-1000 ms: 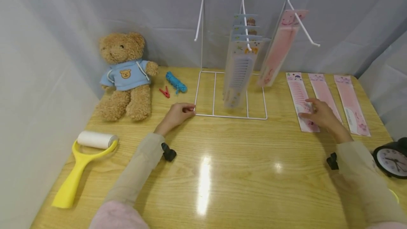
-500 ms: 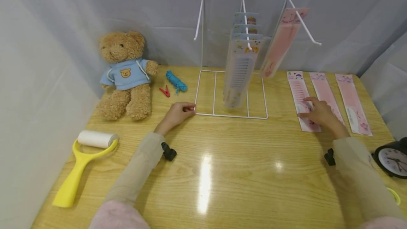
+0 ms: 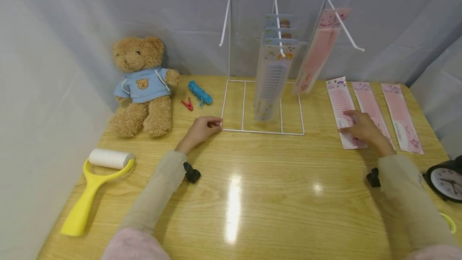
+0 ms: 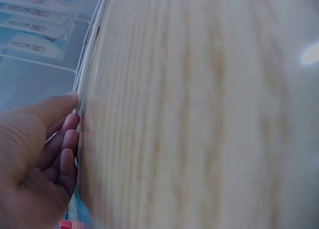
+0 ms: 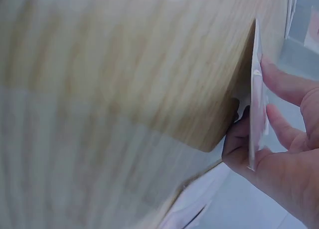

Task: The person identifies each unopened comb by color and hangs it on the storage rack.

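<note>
At the front left corner of a white wire display rack, my left hand pinches the base wire between thumb and fingers; the left wrist view shows this grip close up. My right hand holds a pink packaged comb by its lower part, thumb and fingers at its edges. In the right wrist view that package stands tilted off the tabletop, its near end raised. Several blue-topped packaged combs hang on the rack's middle hook. One pink package hangs on the right hook, and the left hook is bare.
Two more pink packages lie right of my right hand. A teddy bear, blue cord, red clothespin and yellow-handled lint roller occupy the left side. A black alarm clock stands far right.
The pink packaged comb under my right hand has tipped up off the table, its far end shifting slightly. My left hand keeps its place on the rack.
</note>
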{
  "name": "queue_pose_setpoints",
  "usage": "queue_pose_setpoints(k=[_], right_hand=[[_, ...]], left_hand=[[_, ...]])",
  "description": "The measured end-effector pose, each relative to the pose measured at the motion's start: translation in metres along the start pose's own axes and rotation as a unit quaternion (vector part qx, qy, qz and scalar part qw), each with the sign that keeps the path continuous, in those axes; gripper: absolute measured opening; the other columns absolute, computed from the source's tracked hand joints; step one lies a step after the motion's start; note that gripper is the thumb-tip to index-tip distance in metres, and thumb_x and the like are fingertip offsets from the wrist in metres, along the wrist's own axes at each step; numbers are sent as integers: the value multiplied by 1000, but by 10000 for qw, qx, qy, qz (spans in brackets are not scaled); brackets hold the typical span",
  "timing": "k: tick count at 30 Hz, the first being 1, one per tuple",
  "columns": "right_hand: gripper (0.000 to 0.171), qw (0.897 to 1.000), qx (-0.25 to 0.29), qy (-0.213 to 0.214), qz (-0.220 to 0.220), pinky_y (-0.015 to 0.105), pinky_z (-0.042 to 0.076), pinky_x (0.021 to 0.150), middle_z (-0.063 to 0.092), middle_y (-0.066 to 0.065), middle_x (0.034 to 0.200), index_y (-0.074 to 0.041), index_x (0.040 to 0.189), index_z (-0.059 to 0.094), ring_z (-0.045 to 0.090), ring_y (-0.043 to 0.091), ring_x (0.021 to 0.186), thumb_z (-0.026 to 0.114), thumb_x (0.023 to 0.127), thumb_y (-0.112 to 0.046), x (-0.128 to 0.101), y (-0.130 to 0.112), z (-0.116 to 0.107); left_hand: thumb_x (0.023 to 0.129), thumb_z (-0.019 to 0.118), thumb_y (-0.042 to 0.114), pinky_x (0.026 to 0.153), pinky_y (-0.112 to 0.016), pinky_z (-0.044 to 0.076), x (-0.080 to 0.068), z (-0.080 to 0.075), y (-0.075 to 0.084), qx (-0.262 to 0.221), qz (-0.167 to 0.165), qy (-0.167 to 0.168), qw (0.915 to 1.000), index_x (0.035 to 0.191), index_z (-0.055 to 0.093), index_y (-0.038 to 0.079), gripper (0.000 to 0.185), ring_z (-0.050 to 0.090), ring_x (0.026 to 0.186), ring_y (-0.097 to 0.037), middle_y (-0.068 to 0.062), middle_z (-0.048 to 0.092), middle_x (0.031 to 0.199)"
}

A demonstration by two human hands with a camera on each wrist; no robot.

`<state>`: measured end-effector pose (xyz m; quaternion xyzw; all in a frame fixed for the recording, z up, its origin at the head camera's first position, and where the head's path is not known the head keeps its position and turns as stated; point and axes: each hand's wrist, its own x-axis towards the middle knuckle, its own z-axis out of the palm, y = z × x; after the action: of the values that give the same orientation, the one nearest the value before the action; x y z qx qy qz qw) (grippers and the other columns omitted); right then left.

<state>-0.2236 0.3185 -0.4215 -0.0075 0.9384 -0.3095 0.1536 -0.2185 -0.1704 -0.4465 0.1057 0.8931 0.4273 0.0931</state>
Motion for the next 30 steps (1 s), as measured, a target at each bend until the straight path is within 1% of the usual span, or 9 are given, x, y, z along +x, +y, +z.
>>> queue_pose_setpoints(k=[3, 4, 8, 10, 15, 17, 23, 27, 30], right_hand=[[65, 9996, 23, 183, -228, 38, 44, 69, 28, 42, 138, 12, 142, 29, 45, 42, 98, 62, 90, -9, -3, 2, 2], [63, 9993, 43, 253, -290, 38, 44, 69, 30, 42, 138, 12, 141, 30, 46, 40, 96, 61, 90, -7, -4, 2, 2], [60, 9978, 352, 487, -287, 31, 44, 51, 33, 39, 136, 9, 143, 29, 49, 21, 58, 56, 91, -3, -9, 5, 4], [61, 9966, 519, 591, -229, 25, 40, 44, 31, 38, 136, 7, 146, 26, 47, 18, 56, 54, 92, -2, -11, 5, 5], [63, 9909, 918, 941, -280, 16, 41, 55, 27, 40, 137, 7, 147, 21, 44, 35, 96, 50, 92, 2, -18, 1, 7], [63, 9874, 1115, 1090, -286, 13, 41, 58, 29, 39, 135, 6, 147, 20, 45, 35, 98, 49, 91, 4, -21, -2, 8], [64, 9747, 1618, 1535, -161, 13, 46, 62, 40, 18, 120, -2, 149, 20, 48, 7, 87, 50, 92, 1, -33, -10, 11], [63, 9556, 2381, 1704, -335, 14, 50, 62, 41, -1, 108, -13, 146, 26, 51, -3, 81, 51, 91, 4, -46, -17, 13], [61, 9233, 3328, 1772, -731, 13, 51, 61, 41, -3, 103, -23, 135, 35, 55, -2, 79, 50, 88, 13, -58, -25, 17]], left_hand=[[91, 64, 11, 85, -38, 51, 0, 1, 0, 13, 51, 28, 10000, 121, 63, -4, 33, 64, 95, -28, -20, 68, 106], [91, 64, 11, 85, -38, 51, 0, 1, 0, 8, 67, 41, 10000, 121, 63, -4, 33, 64, 94, -29, -20, 68, 106], [91, 64, 10, 84, -38, 51, 0, 1, 1, 5, 106, 63, 9999, 120, 63, -5, 33, 64, 94, -29, -20, 68, 106], [91, 64, 10, 84, -38, 51, -1, 1, 1, 18, 95, 66, 9999, 120, 63, -5, 33, 64, 94, -29, -20, 68, 106], [91, 64, 11, 85, -39, 51, -1, 0, 3, 23, 9, 49, 10000, 121, 63, -4, 33, 64, 95, -29, -20, 68, 106], [91, 64, 11, 86, -39, 51, -2, 0, 3, 25, 4, 43, 10000, 121, 63, -4, 34, 63, 95, -29, -20, 68, 107], [91, 64, 11, 85, -38, 51, -1, 0, 3, 36, 24, 41, 10000, 122, 62, -4, 34, 63, 95, -29, -20, 68, 107], [92, 63, 11, 86, -39, 51, -1, 0, 2, 7, -2, 26, 10000, 122, 62, -4, 34, 63, 96, -29, -20, 67, 107], [92, 63, 11, 86, -39, 51, -1, 0, 2, 15, 16, 3, 10000, 122, 62, -4, 34, 63, 97, -29, -20, 67, 108]])
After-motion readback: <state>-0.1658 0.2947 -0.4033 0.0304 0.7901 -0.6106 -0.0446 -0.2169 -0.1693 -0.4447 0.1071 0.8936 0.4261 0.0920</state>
